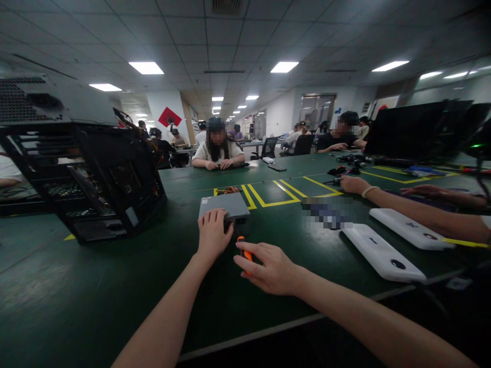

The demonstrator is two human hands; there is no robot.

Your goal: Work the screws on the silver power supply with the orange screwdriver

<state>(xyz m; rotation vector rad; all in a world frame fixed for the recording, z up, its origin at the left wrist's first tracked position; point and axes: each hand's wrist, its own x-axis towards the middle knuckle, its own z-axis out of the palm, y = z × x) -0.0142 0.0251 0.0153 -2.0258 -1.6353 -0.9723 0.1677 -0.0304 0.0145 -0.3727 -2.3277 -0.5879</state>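
A grey metal computer power supply lies on the green table, its near face with a dark socket turned towards me. My left hand grips its left part, fingers over the top and thumb down at the near face. Between the fingers and thumb of my right hand is an orange-handled screwdriver. Its shaft points at the near face of the power supply; whether the tip touches a screw is too small to tell. Behind the power supply lies a bundle of coloured cables.
An open black computer case stands at the left, another power supply on top. Two white devices lie at the right, near a co-worker's arms. Black monitors stand beyond. A person sits opposite. Yellow tape marks the table.
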